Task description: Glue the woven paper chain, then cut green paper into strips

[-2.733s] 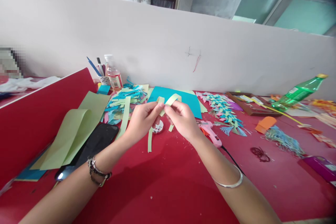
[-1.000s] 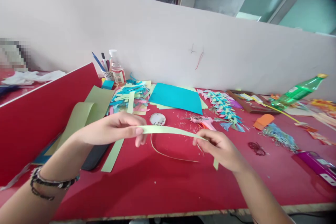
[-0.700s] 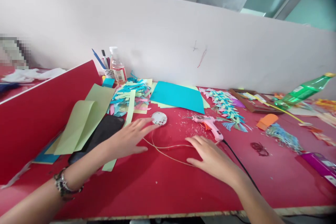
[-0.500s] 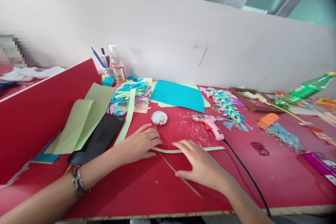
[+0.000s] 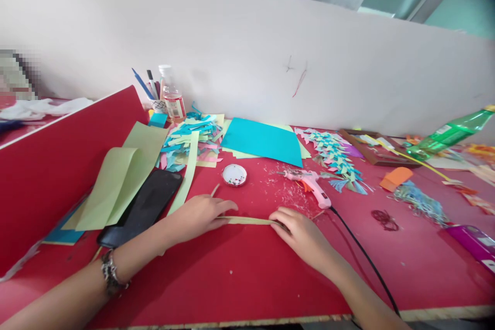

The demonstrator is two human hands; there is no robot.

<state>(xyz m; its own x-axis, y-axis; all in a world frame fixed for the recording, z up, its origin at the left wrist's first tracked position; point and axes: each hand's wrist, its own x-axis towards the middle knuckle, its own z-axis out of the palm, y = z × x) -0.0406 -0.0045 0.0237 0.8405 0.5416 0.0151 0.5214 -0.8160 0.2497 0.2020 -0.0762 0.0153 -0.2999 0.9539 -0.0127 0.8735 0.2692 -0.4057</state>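
Observation:
A narrow pale green paper strip is stretched low over the red tabletop between my two hands. My left hand pinches its left part between thumb and fingers, while a thin piece sticks up past the knuckles. At the strip's right part, my right hand is closed, its fingertips bent down onto the strip. A thin brown stick end pokes out beyond that hand; whether it runs along the strip is hidden. Just behind lies a pink glue gun, and a white round lid with small specks.
Left of my hands lie a black phone, folded green paper and a wider green strip. Behind are cut paper strips and a blue sheet. The glue gun's black cable crosses the right side. A green bottle leans farther right.
The stick that lay slanting in front of the strip has been picked up from there. My right hand has gone from spread to closed on the strip, and my left has shifted slightly left.

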